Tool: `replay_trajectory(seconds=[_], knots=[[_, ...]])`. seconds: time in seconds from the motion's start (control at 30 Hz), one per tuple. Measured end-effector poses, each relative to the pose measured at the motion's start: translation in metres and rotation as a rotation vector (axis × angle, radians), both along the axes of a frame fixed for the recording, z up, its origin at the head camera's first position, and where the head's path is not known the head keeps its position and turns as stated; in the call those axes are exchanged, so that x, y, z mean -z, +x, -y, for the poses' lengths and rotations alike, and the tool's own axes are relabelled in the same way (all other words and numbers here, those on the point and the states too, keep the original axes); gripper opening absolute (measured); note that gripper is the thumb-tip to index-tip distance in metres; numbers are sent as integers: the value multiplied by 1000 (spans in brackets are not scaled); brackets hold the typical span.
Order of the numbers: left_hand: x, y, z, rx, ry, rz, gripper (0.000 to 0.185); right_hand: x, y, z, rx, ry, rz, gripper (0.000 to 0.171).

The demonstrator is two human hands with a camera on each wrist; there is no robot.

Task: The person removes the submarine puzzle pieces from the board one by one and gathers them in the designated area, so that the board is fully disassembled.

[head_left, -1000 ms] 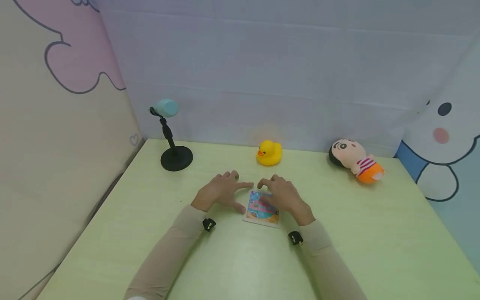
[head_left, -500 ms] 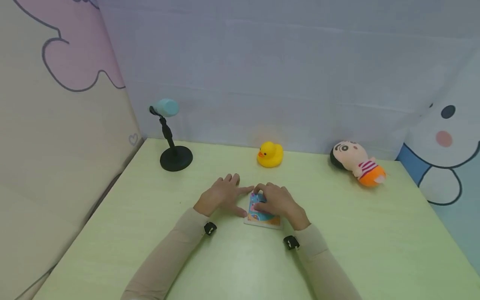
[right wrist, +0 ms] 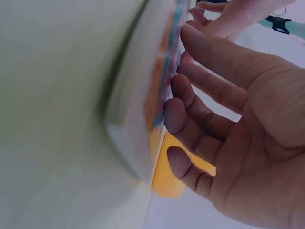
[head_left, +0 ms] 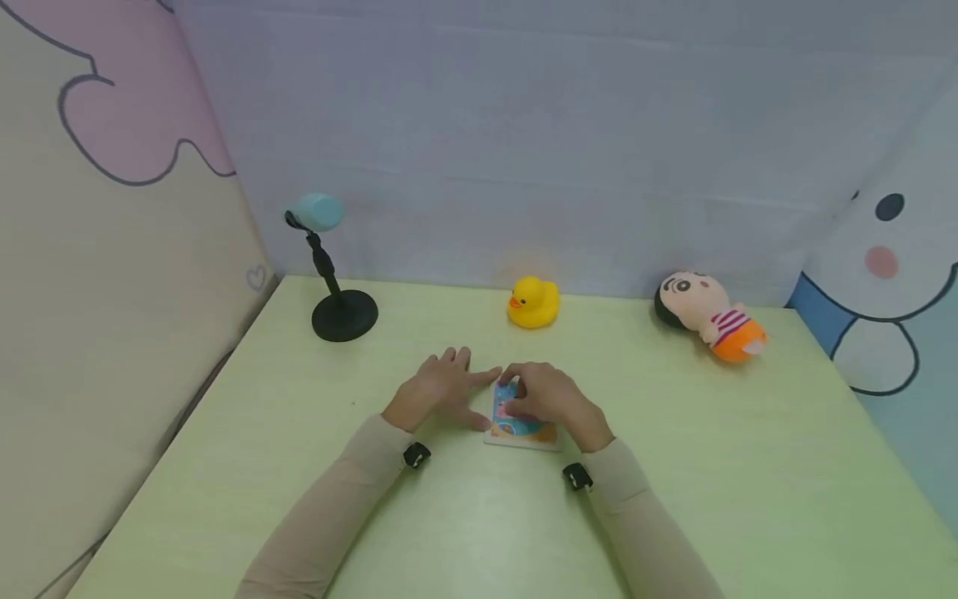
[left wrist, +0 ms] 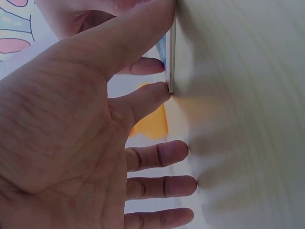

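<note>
Board, flat and roughly square [head_left: 526,429], with pale edges and a printed face of blue, pink and orange, lies on the pale yellow-green desk [head_left: 479,528] between a person's two bare hands. It sits just right of the left hand [head_left: 441,388] and partly under the right hand [head_left: 555,395]. The left hand is spread, thumb and forefinger wide apart and touching the board's left edge; its other three fingers reach onto the desk beyond. The right hand arches over the far right part of the board, fingers bent and tips at the printed face (whether they pinch a loose piece, I cannot tell).

Both arms wear beige sleeves [head_left: 322,520], with a small black device [head_left: 417,454] on the inner side of the left wrist and another at the right. Straight beyond the hands sits a glossy yellow toy duck with an orange beak [head_left: 534,304]. Farther off, beyond and left of the left hand, stands a black round-based stand with a pale turquoise head [head_left: 324,259]. Beyond and right of the right hand lies a dark-haired doll in a striped top and orange bottoms [head_left: 709,316].
</note>
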State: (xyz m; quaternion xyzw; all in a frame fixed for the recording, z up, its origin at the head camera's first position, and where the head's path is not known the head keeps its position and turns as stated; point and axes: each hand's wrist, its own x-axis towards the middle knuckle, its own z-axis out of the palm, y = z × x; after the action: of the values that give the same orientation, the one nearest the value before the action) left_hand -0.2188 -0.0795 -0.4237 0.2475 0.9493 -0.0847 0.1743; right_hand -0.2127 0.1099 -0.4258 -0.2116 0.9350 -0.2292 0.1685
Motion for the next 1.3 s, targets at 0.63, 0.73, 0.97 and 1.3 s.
replay_trajectory(seconds=[0.63,0.73,0.97,1.3], knots=[[-3,7,-7,5,-15,16,90,3,5,-4,-59,-16,-26,39],[-3,6,-8,1,-19,16,90,4,4,-4,-48,-29,-18,39],[-2,6,-8,1,-40,16,91,4,5,-3,-39,-49,-49,40],[-5,4,-6,11,-58,13,90,3,-4,-2,-7,-94,-158,13]])
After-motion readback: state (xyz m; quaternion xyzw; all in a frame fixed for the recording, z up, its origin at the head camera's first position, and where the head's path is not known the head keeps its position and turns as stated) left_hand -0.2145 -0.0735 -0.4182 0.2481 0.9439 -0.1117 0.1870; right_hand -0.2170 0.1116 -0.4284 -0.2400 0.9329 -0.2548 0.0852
